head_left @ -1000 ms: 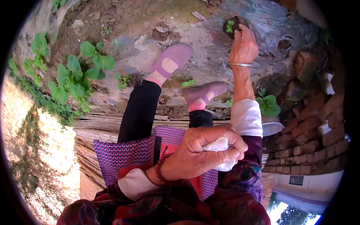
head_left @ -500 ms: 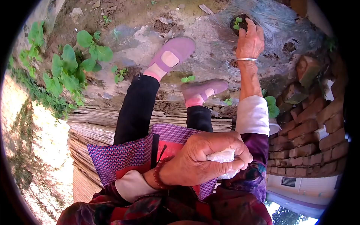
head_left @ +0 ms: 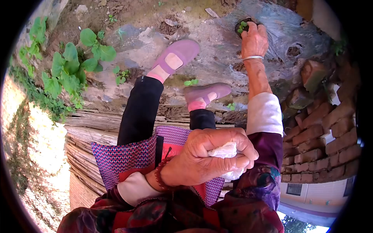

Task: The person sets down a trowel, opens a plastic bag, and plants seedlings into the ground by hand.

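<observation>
Seedling (head_left: 242, 26): small, a few green leaves, sitting in a dark soil hole cut through the plastic film (head_left: 287, 27) that covers the ground, far right of the scene.

Right hand (head_left: 254, 40): stretched out at full reach, back of the hand towards the camera, fingers curled down onto the near edge of the hole. Fingertips are at the seedling or the soil just beside it. Cannot tell whether they pinch the stem or only press the earth; the fingers hide the contact. Metal bangle (head_left: 252, 58) on the wrist.

Left hand (head_left: 206, 159): near, in front of the body, closed into a fist around a crumpled white bag (head_left: 225, 151); the bag bulges out between thumb and fingers. Bead bracelet (head_left: 158, 176) on this wrist.

Surroundings: a second hole (head_left: 293, 51) in the film, to the right of the hand, shows soil only. Two purple shoes (head_left: 176, 56) stand on the film to the left of the reaching arm. Brick pile (head_left: 330, 128) at right, larger leafy plants (head_left: 74, 66) at far left, bundled canes (head_left: 97, 128) nearer.

Judgement: the step in hand looks like settling the seedling in its hole, one-handed, with the bag kept as supply in the other fist. Work at this hole calls for light fingertip pressure on the soil around the stem, not on the leaves, and for keeping the film edge from folding over the plant. The bag needs a steady grip meanwhile.
</observation>
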Demonstrator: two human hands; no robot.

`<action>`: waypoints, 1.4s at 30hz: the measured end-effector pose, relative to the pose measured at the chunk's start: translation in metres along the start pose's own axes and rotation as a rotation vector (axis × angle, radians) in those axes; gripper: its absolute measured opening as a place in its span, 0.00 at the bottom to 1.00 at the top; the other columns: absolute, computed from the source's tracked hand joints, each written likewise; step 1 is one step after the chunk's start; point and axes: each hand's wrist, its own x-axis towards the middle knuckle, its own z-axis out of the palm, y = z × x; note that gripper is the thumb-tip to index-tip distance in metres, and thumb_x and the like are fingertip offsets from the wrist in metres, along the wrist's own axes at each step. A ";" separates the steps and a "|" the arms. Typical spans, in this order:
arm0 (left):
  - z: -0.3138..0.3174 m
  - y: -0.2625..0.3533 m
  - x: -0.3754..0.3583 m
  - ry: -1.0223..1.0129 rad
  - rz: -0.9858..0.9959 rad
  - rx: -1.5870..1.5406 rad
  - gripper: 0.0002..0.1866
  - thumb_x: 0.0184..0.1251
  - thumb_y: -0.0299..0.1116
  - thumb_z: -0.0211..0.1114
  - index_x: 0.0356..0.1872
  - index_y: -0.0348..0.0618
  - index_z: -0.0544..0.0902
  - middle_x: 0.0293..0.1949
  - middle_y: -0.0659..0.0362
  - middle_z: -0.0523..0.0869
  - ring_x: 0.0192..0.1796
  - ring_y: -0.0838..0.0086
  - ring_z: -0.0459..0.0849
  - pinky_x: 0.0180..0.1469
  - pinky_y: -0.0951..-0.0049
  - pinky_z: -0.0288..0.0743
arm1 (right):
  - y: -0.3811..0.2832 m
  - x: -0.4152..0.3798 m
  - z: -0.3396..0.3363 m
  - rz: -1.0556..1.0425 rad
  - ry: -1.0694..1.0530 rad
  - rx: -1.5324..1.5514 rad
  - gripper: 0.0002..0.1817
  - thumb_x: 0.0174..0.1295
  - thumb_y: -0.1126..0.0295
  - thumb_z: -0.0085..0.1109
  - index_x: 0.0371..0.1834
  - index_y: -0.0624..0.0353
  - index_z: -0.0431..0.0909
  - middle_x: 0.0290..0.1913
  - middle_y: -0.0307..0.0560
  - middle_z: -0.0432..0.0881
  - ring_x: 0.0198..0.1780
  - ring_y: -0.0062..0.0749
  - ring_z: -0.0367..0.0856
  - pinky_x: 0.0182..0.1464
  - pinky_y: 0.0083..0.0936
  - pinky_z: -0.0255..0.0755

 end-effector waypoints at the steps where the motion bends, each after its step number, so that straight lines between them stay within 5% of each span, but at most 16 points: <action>1: -0.001 0.000 0.000 0.001 0.004 -0.012 0.05 0.61 0.22 0.57 0.37 0.35 0.78 0.33 0.53 0.78 0.38 0.71 0.78 0.41 0.72 0.71 | 0.001 0.000 -0.001 -0.009 -0.020 -0.003 0.13 0.46 0.68 0.57 0.39 0.53 0.77 0.33 0.49 0.73 0.37 0.45 0.74 0.38 0.38 0.69; 6: 0.000 0.000 -0.002 0.003 -0.024 -0.008 0.05 0.60 0.21 0.57 0.36 0.34 0.77 0.33 0.52 0.78 0.38 0.70 0.79 0.41 0.72 0.71 | 0.000 0.000 -0.002 -0.017 -0.086 -0.036 0.13 0.47 0.68 0.57 0.38 0.53 0.77 0.33 0.49 0.73 0.36 0.47 0.74 0.38 0.39 0.69; 8: 0.001 -0.001 -0.003 0.009 -0.017 -0.005 0.05 0.60 0.20 0.57 0.36 0.34 0.77 0.33 0.52 0.78 0.37 0.70 0.79 0.41 0.72 0.71 | -0.002 0.002 -0.005 -0.045 -0.049 -0.042 0.06 0.45 0.73 0.58 0.29 0.57 0.77 0.30 0.49 0.72 0.34 0.47 0.74 0.34 0.38 0.70; 31: -0.004 -0.004 -0.005 -0.009 0.158 0.053 0.05 0.59 0.20 0.57 0.37 0.33 0.77 0.33 0.53 0.79 0.35 0.71 0.80 0.36 0.74 0.73 | 0.012 0.007 -0.008 -0.186 -0.168 -0.042 0.04 0.49 0.68 0.55 0.27 0.54 0.76 0.28 0.49 0.76 0.31 0.49 0.76 0.33 0.42 0.70; 37: -0.003 -0.003 -0.005 -0.012 0.184 0.078 0.05 0.59 0.20 0.57 0.36 0.33 0.77 0.33 0.53 0.78 0.35 0.71 0.80 0.36 0.74 0.73 | 0.009 -0.006 -0.004 -0.073 -0.126 -0.031 0.05 0.49 0.67 0.58 0.28 0.54 0.76 0.28 0.49 0.75 0.31 0.47 0.75 0.33 0.40 0.69; 42: -0.001 0.000 -0.012 -0.005 0.049 -0.076 0.05 0.60 0.21 0.57 0.36 0.33 0.77 0.34 0.53 0.78 0.37 0.71 0.79 0.37 0.74 0.73 | -0.004 -0.020 -0.003 -0.049 -0.078 -0.022 0.06 0.50 0.67 0.58 0.27 0.56 0.72 0.29 0.51 0.74 0.29 0.50 0.76 0.29 0.43 0.71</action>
